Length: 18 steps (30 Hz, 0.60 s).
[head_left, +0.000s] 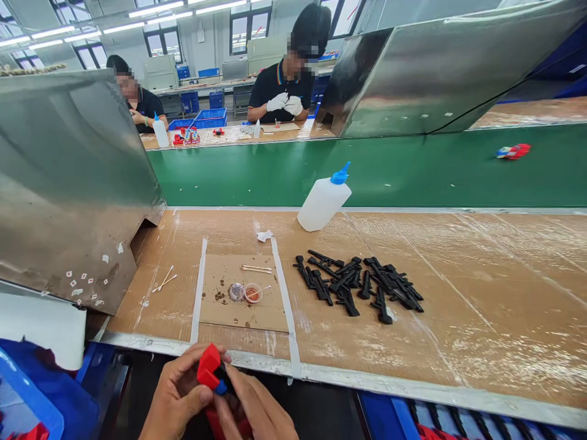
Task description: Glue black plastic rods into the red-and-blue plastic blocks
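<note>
Cardboard-covered bench (481, 293), one white bottle (323, 200), two hands (177, 396) around one red part (208, 366).

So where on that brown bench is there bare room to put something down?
The widest bare stretch of the bench lies right of the black parts, running to the frame edge. A smaller patch sits between the white bottle and the metal guard. It is crowded on the taped square, with two small dishes and swabs.

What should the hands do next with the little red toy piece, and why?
Probably reach for one black part from the pile: both the left hand and right hand hold the red piece off the table edge, and those parts lie nearest.
</note>
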Each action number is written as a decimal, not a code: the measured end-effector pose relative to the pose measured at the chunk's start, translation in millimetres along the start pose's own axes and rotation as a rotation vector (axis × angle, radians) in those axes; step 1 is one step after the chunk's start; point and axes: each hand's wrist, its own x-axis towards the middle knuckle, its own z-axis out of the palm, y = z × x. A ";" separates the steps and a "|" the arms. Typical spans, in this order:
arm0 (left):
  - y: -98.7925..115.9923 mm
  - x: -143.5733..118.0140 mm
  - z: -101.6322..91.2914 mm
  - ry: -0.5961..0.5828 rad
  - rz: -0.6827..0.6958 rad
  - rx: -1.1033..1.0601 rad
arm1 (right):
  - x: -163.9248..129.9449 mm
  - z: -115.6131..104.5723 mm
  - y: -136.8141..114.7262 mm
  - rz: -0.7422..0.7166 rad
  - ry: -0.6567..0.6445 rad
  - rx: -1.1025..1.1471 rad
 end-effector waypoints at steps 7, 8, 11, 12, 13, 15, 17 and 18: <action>5.8 -2.4 19.5 0.231 0.062 0.105 | -1.9 0.7 14.1 -0.190 -0.026 -0.173; 5.9 -3.5 22.0 0.260 0.044 0.089 | -2.3 1.5 14.4 -0.187 -0.023 -0.166; 6.0 -6.0 21.4 0.300 0.008 0.045 | 0.0 1.0 14.9 -0.142 -0.035 -0.094; 6.2 -6.5 18.7 0.279 0.005 0.042 | 1.9 -0.5 15.0 -0.111 -0.056 -0.054; 6.7 -6.8 15.0 0.242 0.004 0.044 | 4.4 -2.9 15.0 -0.076 -0.091 -0.006; 8.1 -7.3 6.7 0.152 -0.001 0.044 | 10.4 -9.9 14.2 -0.010 -0.200 0.083; 9.0 -7.2 -0.7 0.082 -0.013 0.036 | 17.1 -18.4 12.2 0.055 -0.322 0.136; 8.8 -6.9 -3.7 0.063 -0.016 0.032 | 20.2 -22.5 10.9 0.087 -0.376 0.151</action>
